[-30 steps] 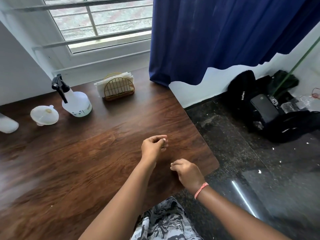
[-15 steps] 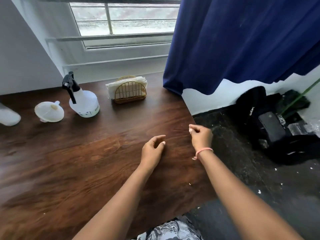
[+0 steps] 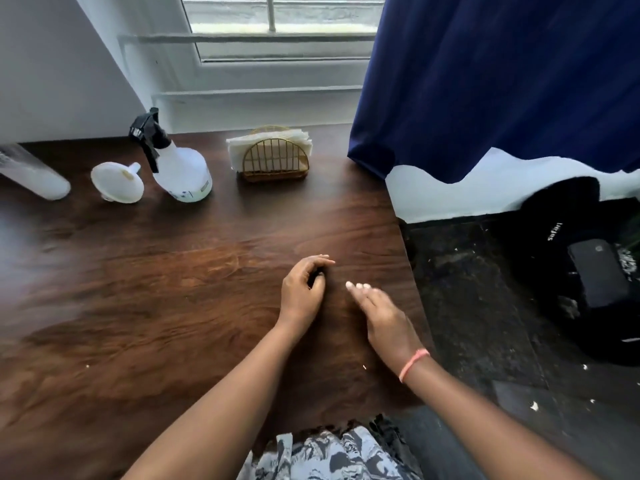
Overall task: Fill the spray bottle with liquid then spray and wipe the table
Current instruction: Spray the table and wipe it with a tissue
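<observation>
1. At the near edge, a patterned grey-and-white garment (image 3: pixel 329 455) is cut off by the bottom of the view, so little of it can be read.
2. The left hand (image 3: pixel 302 292) is over the dark wooden worktop (image 3: pixel 156 289) near its right edge, fingers loosely curled and holding nothing; whether it touches the wood cannot be told.
3. Just right of it, the right hand (image 3: pixel 384 317) is flat with fingers straight and together, palm down, empty; its outline is blurred. A pink band (image 3: pixel 413 364) circles that wrist.
4. Right of the worktop, on the dark floor (image 3: pixel 467 306), lie black bags (image 3: pixel 581 271), partly cut off by the right edge.
5. Farther back on the left stands the spray bottle (image 3: pixel 180 168), white with a black trigger head, upright. How much liquid it holds is not readable.
6. Just left of it, a white funnel (image 3: pixel 117 181) lies on its side.
7. At the far left, a clear bottle (image 3: pixel 33 174) is cut off by the frame.
8. Right of the spray bottle, a gold wire holder (image 3: pixel 275 161) keeps white napkins (image 3: pixel 270 145) upright.
9. Beyond, a blue curtain (image 3: pixel 502 81) hides part of the window (image 3: pixel 277 26).
</observation>
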Demonstrator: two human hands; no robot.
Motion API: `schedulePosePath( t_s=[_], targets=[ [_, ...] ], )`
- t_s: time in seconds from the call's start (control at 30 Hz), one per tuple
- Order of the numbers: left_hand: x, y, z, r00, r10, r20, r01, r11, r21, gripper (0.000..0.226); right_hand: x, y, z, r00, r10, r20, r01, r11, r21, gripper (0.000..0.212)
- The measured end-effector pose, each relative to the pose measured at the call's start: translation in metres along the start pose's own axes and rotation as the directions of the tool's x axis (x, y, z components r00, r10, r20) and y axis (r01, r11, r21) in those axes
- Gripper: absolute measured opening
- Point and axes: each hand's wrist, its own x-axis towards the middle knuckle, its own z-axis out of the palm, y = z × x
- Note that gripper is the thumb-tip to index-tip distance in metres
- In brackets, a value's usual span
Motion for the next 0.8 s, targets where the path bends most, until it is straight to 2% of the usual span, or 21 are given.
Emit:
schedulePosePath(
  t_s=[0.13,0.3,0.43,0.6,0.7,0.8],
  targets=[
    [-0.002,0.000,0.006,0.998,0.012,-0.063,-0.011,1.000,0.023,0.035,-0.057,-0.002,-0.005,0.995,-0.072,0.071,0.062,0.990,0.129,0.073],
    [-0.001,-0.001,0.011,0.991,-0.022,-0.135,0.024,1.000,0.013,0.031,-0.089,0.000,-0.006,0.990,-0.122,0.075,0.106,0.975,0.196,0.059],
    [0.004,-0.004,0.013,0.979,-0.089,-0.182,0.085,0.996,-0.030,0.028,-0.090,0.003,-0.002,0.976,-0.203,0.078,0.193,0.973,0.123,0.058],
    [0.004,-0.007,0.018,0.976,-0.090,-0.200,0.087,0.996,-0.025,0.025,-0.087,0.002,-0.007,0.925,-0.378,0.040,0.380,0.924,-0.042,0.023],
    [0.003,-0.009,0.018,0.976,-0.097,-0.196,0.090,0.995,-0.046,0.024,-0.082,-0.001,-0.004,0.914,-0.405,0.040,0.407,0.909,-0.087,0.016],
    [0.003,-0.005,0.016,0.979,-0.117,-0.166,0.101,0.990,-0.102,0.025,-0.078,-0.005,0.007,0.919,-0.395,0.019,0.395,0.918,-0.041,0.015]
  ],
)
